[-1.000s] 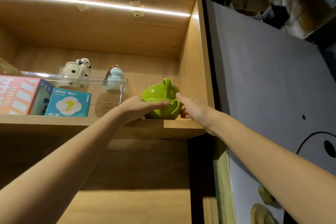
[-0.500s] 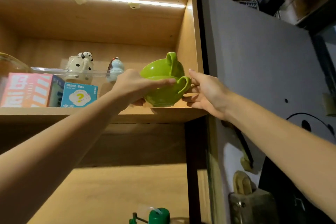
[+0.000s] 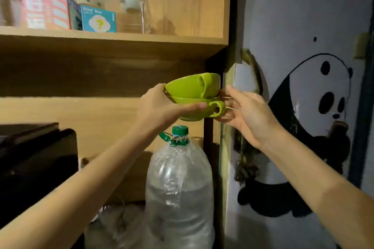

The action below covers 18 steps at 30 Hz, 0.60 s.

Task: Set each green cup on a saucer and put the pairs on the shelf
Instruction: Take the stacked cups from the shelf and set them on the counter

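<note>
Two green cups are stacked, the upper cup (image 3: 190,87) nested in the lower cup (image 3: 197,110), whose handle points right. My left hand (image 3: 159,107) grips the stack from the left, thumb across the lower cup's front. On the right side my right hand (image 3: 245,111) has its fingers at the handle and under the base. The stack hangs in the air below the wooden shelf board (image 3: 121,43), in front of the cabinet's right post. No saucer shows.
On the shelf stand a pink box (image 3: 43,12), a blue blind box (image 3: 99,19), a clear case (image 3: 133,16) and two figurines. Below are a large plastic water bottle (image 3: 179,184) with a green cap and a black appliance (image 3: 34,159). A panda-painted wall (image 3: 315,117) stands to the right.
Both hands lifted the stacked cups off the shelf's right end and carried them down below the shelf board. The view has tilted downward.
</note>
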Motion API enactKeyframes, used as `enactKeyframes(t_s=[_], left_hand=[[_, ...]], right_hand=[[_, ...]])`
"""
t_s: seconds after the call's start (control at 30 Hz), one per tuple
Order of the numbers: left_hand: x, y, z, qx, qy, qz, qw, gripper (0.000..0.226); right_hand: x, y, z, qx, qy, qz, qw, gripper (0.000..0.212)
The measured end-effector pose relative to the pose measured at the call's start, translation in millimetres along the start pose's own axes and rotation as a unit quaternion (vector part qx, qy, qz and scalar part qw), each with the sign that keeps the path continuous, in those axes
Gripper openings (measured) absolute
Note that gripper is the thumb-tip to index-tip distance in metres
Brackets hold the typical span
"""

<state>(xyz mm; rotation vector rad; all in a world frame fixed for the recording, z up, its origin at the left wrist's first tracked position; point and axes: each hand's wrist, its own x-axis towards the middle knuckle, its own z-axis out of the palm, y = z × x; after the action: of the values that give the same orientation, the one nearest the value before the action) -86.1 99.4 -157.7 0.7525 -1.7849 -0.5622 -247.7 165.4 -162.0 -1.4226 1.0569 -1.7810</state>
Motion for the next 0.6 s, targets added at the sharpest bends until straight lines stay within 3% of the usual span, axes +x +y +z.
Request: enactKeyframes(t_s=[0.13,0.37,0.5,0.6], left_hand=[[-57.4,-40.9,25.2,-0.037,-0.007,-0.029,0.999,0.064],[-169.2,-113.9,59.9,-0.010,-0.004,-0.136,0.991,0.105],[-228.9,-152.9,75.4,-0.020,-0.030,-0.192,0.981,0.109],[-269.1,-179.6,84.5,-0.009,-0.053,-0.218,0.974,0.111]], right_hand=[[-38.2,50.0,-8.2,0.013,0.028,0.061,0.998,0.026],[-113.4,144.0,-23.9,0.031,0.053,0.210,0.976,0.034],[-155.5,195.3,-25.8,0.029,0.063,0.277,0.958,0.035],[-187.2,228.0,-23.6,0.030,0.080,0.315,0.945,0.019]])
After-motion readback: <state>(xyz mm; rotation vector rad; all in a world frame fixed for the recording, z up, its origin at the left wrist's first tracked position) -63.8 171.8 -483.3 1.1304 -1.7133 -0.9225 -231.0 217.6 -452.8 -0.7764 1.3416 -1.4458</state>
